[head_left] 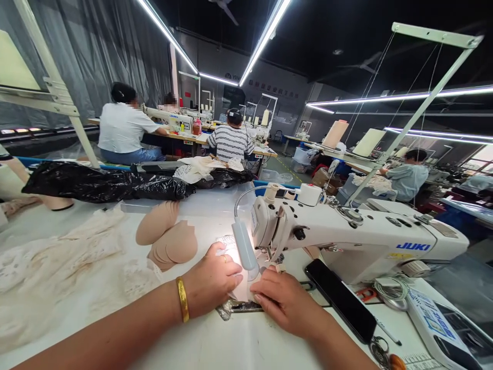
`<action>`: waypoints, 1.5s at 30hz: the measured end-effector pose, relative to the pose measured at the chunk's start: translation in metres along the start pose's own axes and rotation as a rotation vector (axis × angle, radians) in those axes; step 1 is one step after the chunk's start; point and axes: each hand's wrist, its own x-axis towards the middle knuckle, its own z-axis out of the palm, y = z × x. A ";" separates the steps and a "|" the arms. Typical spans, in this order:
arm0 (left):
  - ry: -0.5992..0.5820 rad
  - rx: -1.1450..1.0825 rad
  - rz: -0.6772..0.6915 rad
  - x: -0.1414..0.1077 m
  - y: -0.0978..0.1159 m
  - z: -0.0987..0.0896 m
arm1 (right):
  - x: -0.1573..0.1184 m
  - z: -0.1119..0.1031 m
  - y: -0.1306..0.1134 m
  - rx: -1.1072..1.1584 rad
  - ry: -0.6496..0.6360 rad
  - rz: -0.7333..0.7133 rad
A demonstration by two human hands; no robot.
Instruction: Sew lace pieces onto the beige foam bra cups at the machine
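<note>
A white sewing machine (358, 239) reaches in from the right, its needle end above the work area. My left hand (211, 282), a gold bangle at its wrist, has its fingers curled and pressed onto a pale beige fabric piece (242, 290) left of the needle. Just right of it, my right hand (283, 298) pinches the same piece, thumb and fingers together. A small grey lamp (243, 244) on a bendy neck lights this spot and hides part of the fabric. Several beige rounded cup-shaped pieces (175, 246) lie stacked beyond my left hand.
Cream lace fabric (69, 262) spreads over the left of the table. A black plastic bag (103, 182) lies along the back edge. At right are a black phone (341, 298), a pen (389, 331) and a white boxed device (442, 324). Several co-workers sit at machines beyond.
</note>
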 end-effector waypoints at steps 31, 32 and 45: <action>0.021 -0.057 -0.066 0.015 -0.007 0.001 | 0.008 0.019 0.005 -0.195 0.000 0.213; 0.016 -0.060 -0.074 0.016 -0.008 0.001 | 0.008 0.019 0.006 -0.195 0.002 0.213; -0.103 0.007 -0.212 -0.055 0.064 -0.023 | 0.002 0.025 0.007 -0.256 0.078 0.117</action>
